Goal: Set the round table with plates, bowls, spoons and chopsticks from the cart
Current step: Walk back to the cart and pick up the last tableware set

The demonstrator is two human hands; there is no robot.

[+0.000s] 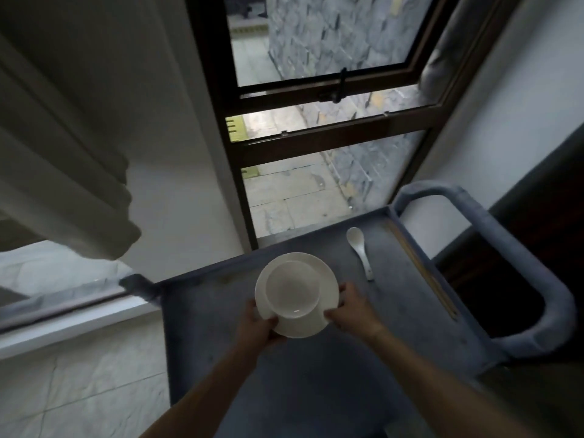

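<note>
A white plate [325,279] with a white bowl [292,289] standing on it is over the grey cart top [395,298]. My left hand [257,327] grips the plate's near left rim, thumb on top. On the near right rim, my right hand [350,309] holds the plate the same way. A white spoon [358,248] lies on the cart to the right of the plate. A pair of wooden chopsticks [423,273] lies along the cart's right edge. The round table is out of view.
The cart's padded grey handle [537,273] loops out at the right. A dark-framed window [319,134] stands beyond the cart, with a pale curtain [63,153] at the left and a tiled floor [79,390] below it.
</note>
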